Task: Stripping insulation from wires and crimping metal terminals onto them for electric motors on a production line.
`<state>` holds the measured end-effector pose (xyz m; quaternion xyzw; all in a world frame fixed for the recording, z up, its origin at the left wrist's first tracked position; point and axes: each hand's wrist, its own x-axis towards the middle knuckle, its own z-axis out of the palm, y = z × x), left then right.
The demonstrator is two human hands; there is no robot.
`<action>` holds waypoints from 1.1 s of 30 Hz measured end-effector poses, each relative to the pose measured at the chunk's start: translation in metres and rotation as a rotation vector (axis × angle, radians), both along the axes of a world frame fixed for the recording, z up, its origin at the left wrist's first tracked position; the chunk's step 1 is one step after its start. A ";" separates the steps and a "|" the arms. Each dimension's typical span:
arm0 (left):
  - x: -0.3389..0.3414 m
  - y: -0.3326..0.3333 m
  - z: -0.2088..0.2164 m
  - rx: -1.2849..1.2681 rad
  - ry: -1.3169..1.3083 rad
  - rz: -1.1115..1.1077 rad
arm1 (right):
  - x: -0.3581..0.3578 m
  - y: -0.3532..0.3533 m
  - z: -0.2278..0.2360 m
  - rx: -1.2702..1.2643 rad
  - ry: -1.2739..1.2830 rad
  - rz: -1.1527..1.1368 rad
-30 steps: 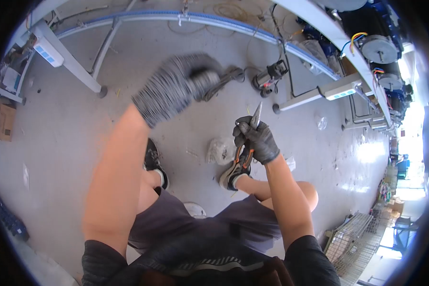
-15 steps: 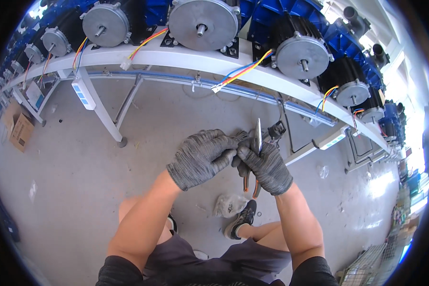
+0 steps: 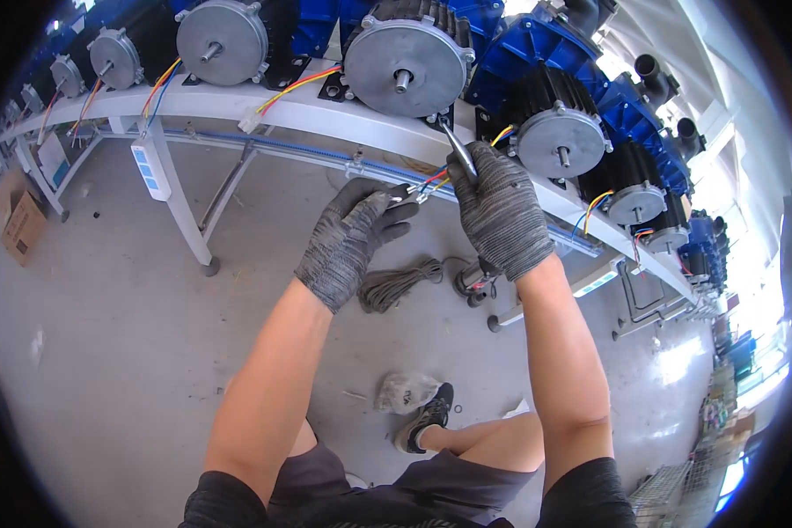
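Head view: both gloved hands up by the counter (image 3: pixel 220 103) edge, near a motor (image 3: pixel 561 145) w/ a grey end plate.
R hand (image 3: pixel 502 207): fingers curled round the pliers (image 3: pixel 460 151), firm grip; nose sticks out past thumb side, pointing up & slightly L. Handles hidden.
L hand (image 3: pixel 348 242): half-curled, thumb & fingertips close tog. at the wire ends; pinch or just touching, can't make out.
Wires (image 3: pixel 435 179): red, blue, yellow; btwn the hands, in front of counter, w/ pale connector (image 3: pixel 421 197) at the end.
Wire handling: prob. light, bendy, a bit springy; best held just behind connector, no hard tugging.
Pliers handling: prob. stiff, fairly heavy for size, smooth metal nose; hold by the handles.
Arm pose: both forearms rise from lower edge; R reaches farther fwd, wrist near straight; L angles in twd wires.
Floor: coiled cable (image 3: pixel 402 283) below hands.
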<state>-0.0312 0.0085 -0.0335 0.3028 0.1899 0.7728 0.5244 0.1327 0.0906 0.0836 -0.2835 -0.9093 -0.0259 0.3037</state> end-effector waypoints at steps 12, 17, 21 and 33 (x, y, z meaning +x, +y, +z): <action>0.000 0.011 -0.001 -0.058 -0.292 -0.208 | 0.000 0.000 0.003 0.015 -0.116 0.017; 0.001 0.016 0.004 0.046 -0.272 -0.054 | 0.005 0.004 -0.001 -0.036 -0.087 0.028; -0.001 0.003 0.008 0.144 -0.206 -0.034 | -0.005 -0.007 -0.005 -0.541 0.135 -0.046; 0.011 -0.008 0.023 0.090 0.024 0.048 | -0.010 -0.008 -0.033 -1.404 0.842 0.204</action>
